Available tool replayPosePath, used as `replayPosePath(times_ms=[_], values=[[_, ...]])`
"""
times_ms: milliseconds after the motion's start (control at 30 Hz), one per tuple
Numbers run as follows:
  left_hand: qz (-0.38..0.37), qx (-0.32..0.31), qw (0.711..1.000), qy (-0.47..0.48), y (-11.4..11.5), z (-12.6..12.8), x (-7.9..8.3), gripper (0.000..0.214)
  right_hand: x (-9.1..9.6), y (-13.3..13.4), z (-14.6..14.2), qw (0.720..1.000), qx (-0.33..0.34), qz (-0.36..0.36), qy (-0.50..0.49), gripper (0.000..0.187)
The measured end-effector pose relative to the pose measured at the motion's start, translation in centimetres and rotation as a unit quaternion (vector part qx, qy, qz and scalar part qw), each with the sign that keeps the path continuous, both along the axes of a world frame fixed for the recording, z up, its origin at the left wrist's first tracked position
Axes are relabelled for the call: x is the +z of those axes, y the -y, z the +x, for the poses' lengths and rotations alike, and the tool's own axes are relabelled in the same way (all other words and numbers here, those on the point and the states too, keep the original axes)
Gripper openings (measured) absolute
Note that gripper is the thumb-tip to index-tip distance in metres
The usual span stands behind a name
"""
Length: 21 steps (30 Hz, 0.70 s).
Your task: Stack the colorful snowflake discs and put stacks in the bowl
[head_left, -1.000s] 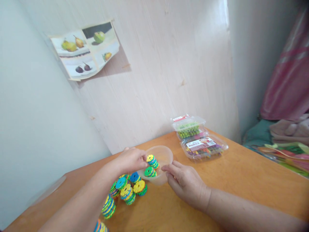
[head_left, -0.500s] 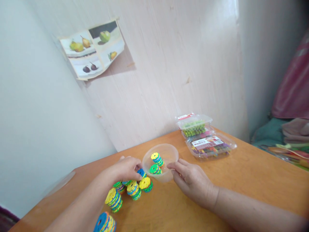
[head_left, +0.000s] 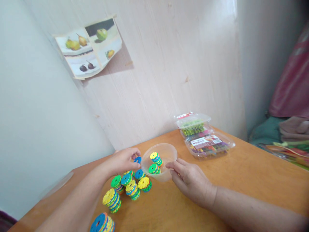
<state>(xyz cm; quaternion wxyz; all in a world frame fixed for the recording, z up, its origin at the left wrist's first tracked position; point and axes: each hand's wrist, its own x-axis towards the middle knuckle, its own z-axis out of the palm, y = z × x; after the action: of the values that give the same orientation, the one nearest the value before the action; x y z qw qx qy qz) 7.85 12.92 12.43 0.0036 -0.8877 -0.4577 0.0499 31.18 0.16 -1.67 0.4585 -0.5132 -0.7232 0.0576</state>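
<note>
My left hand (head_left: 124, 160) is closed in a pinch on a blue-topped stack of toy discs (head_left: 137, 159), lifted just left of a clear plastic bowl (head_left: 169, 152). My right hand (head_left: 189, 180) grips the bowl's near rim and tilts it toward the left hand. Inside the bowl lie two disc stacks, one yellow-topped (head_left: 156, 157) and one green-topped (head_left: 153, 168). Several more colourful disc stacks (head_left: 131, 187) stand on the orange table (head_left: 253, 180) below my left hand.
Two clear lidded boxes of coloured pieces (head_left: 207, 145) sit at the table's far edge by the wall. A larger blue-topped stack (head_left: 102, 223) stands near the front left. A fruit picture (head_left: 88, 48) hangs on the wall. Fabric and clutter lie at right.
My left hand went down to the stacks on the table, then rose with a blue-topped stack toward the bowl. My right hand stayed on the bowl's rim.
</note>
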Motion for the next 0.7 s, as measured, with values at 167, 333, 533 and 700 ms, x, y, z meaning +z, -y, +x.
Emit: replayPosePath(times_ms=[167, 333, 533, 700], values=[[0.020, -0.042, 0.999, 0.015, 0.8, 2.9, -0.4, 0.035, 0.1, 0.0, 0.0, 1.000, -0.003, 0.001, 0.001, 0.030], [0.017, -0.061, 0.997, -0.042, 1.4, 4.8, -0.9, 0.032, 0.2, 0.0, 0.0, 1.000, -0.003, 0.003, 0.000, 0.030], [0.013, -0.065, 0.997, -0.046, 1.1, 4.5, -0.9, 0.032, 0.2, 0.0, 0.0, 1.000, -0.009, 0.001, 0.004, 0.031], [0.026, -0.037, 0.999, -0.023, 0.3, 3.0, -1.1, 0.026, 0.4, 0.2, -0.1, 1.000, -0.013, -0.006, 0.011, 0.030]])
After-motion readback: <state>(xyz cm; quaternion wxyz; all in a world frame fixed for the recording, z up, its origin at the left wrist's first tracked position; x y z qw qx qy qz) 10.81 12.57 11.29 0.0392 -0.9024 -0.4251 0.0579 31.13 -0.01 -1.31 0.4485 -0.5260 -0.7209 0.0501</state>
